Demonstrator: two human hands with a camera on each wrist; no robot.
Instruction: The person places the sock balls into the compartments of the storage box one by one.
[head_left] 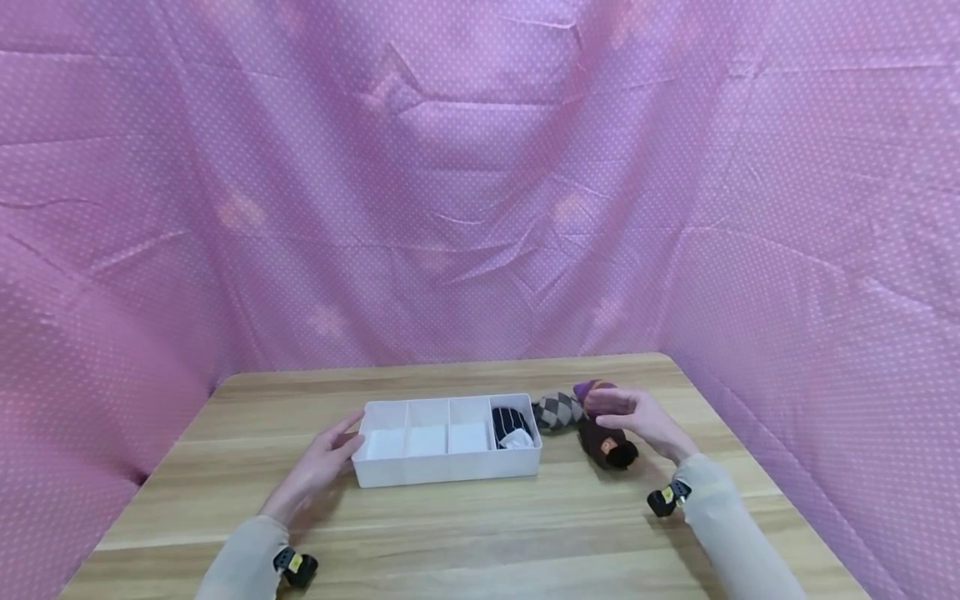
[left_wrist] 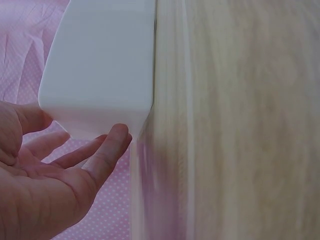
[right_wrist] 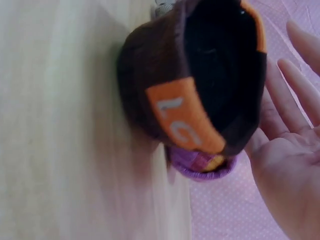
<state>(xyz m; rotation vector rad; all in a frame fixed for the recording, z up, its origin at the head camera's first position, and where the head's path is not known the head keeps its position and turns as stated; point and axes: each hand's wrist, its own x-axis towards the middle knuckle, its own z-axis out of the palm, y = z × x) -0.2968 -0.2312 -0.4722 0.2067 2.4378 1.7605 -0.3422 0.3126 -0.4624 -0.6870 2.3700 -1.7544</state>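
A white box (head_left: 450, 469) with side-by-side compartments stands on the table. My left hand (head_left: 330, 457) is at its left end, and the left wrist view shows fingertips against the end wall (left_wrist: 95, 117). The rightmost compartment contains a dark striped rolled sock (head_left: 508, 423) with a white part (head_left: 517, 439). My right hand (head_left: 641, 421) hovers with fingers extended, holding nothing, over a brown rolled sock (head_left: 600, 442) that has an orange patch (right_wrist: 185, 117). Partly hidden behind those fingers lies a purple rolled sock (head_left: 592, 388). A grey diamond-patterned rolled sock (head_left: 558, 412) lies close to the box's right end.
The wooden table (head_left: 450, 542) has rounded far corners. Pink dotted cloth (head_left: 450, 208) hangs behind it and along both sides. Small black devices are strapped to the left wrist (head_left: 296, 567) and the right wrist (head_left: 667, 498).
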